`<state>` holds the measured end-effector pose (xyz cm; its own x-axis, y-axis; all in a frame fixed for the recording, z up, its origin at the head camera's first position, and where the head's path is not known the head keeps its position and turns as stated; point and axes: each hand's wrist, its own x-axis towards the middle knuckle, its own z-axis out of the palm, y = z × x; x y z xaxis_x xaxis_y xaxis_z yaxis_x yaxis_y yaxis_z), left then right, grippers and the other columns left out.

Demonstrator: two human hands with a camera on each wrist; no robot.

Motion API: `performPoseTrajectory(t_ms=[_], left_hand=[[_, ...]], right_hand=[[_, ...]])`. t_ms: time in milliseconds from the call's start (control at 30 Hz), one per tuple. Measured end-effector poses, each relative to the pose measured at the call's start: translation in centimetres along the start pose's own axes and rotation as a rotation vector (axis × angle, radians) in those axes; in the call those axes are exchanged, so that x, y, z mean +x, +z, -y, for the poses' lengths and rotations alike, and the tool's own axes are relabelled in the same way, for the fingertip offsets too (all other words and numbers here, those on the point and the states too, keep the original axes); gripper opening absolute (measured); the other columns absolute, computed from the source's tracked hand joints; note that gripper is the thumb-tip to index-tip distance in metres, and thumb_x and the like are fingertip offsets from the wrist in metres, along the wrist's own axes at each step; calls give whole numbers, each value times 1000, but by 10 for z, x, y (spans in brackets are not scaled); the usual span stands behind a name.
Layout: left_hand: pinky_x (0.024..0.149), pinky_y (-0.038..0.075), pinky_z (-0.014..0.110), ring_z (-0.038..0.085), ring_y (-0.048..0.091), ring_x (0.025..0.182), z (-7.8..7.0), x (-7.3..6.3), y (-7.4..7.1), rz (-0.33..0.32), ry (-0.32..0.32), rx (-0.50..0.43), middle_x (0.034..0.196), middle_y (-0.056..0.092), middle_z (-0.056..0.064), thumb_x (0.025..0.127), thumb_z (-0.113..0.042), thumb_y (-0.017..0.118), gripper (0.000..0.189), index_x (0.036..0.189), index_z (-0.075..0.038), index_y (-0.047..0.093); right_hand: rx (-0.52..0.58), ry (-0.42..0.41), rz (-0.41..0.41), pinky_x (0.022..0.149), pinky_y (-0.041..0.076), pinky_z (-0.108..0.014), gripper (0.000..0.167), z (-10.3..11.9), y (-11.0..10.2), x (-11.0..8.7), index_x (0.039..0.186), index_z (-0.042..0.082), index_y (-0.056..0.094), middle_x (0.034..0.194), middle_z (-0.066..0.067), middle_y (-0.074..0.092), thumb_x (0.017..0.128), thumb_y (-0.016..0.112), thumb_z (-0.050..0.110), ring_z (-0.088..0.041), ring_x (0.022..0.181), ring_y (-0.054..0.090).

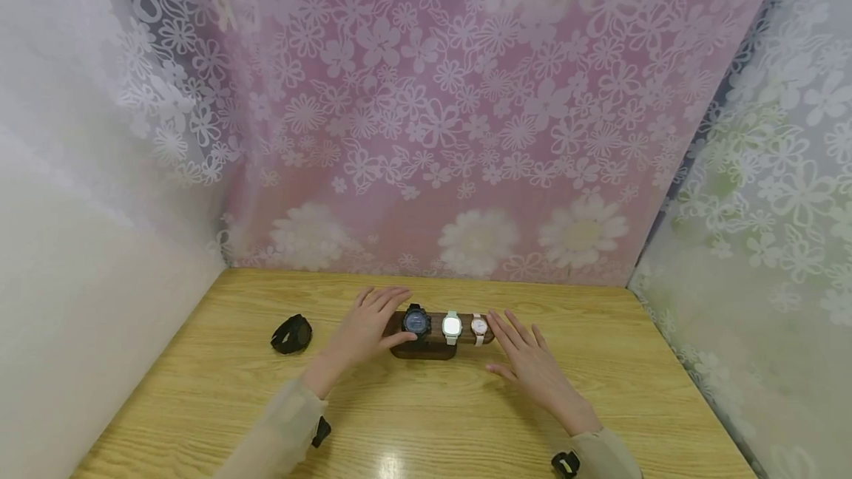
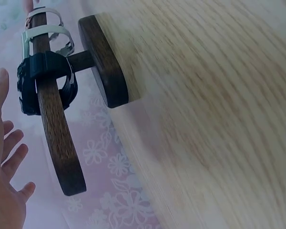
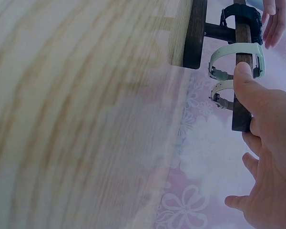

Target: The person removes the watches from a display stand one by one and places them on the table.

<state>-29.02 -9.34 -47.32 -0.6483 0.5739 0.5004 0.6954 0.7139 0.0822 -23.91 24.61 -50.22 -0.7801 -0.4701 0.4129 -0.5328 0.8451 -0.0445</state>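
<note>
A dark wooden watch stand (image 1: 435, 325) with a T-shaped bar and base carries three watches. A chunky black watch (image 1: 416, 321) sits left, a pale green square watch (image 1: 452, 327) in the middle, and a small white-strapped watch (image 1: 478, 326) on the right. My left hand (image 1: 364, 327) spreads its fingers around the bar's left end; a gap shows between them in the left wrist view. My right hand (image 1: 532, 364) is at the bar's right end, fingers extended. Its thumb (image 3: 244, 76) overlaps the bar in the right wrist view; contact is unclear.
Another black watch (image 1: 291, 334) lies on the wooden table (image 1: 426, 420) to the left, its strap forming a loop. A pink floral curtain (image 1: 426, 131) hangs behind the table's back edge. Pale panels flank both sides.
</note>
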Motion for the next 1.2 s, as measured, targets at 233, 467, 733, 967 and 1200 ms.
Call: performPoseTrajectory(t_ms=[233, 467, 733, 967, 1200], left_hand=[[117, 33, 60, 27, 51, 136, -7, 6, 7, 35, 28, -3, 149, 53, 9, 87, -61, 70, 83, 150, -12, 49], [119, 31, 57, 23, 52, 136, -9, 4, 15, 51, 27, 23, 147, 56, 4, 87, -62, 70, 80, 150, -16, 50], [117, 33, 57, 23, 58, 128, -8, 3, 19, 5, 24, 18, 137, 63, 4, 84, -55, 76, 72, 142, -18, 57], [117, 34, 57, 22, 61, 124, -6, 2, 21, -13, 32, 16, 133, 65, 2, 83, -54, 78, 70, 139, -16, 60], [117, 33, 58, 24, 63, 120, -4, 0, 19, -9, 16, -30, 129, 67, 6, 81, -47, 83, 70, 138, -13, 61]], right_hand=[[6, 8, 10, 112, 30, -71, 86, 0, 0, 1, 156, 3, 37, 163, -13, 33, 88, 77, 37, -41, 147, 33], [18, 21, 39, 113, 28, -71, 87, 0, 1, 1, 158, 5, 34, 164, -13, 31, 90, 76, 37, -39, 149, 30], [20, 27, 46, 114, 27, -71, 87, 0, 2, 0, 159, 6, 33, 164, -13, 32, 91, 76, 38, -38, 150, 29], [18, 26, 45, 114, 26, -71, 87, 0, 2, 0, 159, 6, 32, 165, -11, 30, 91, 75, 38, -38, 150, 28], [36, 35, 48, 115, 25, -71, 86, 0, 1, 0, 159, 5, 33, 165, -12, 29, 91, 76, 36, -39, 150, 28]])
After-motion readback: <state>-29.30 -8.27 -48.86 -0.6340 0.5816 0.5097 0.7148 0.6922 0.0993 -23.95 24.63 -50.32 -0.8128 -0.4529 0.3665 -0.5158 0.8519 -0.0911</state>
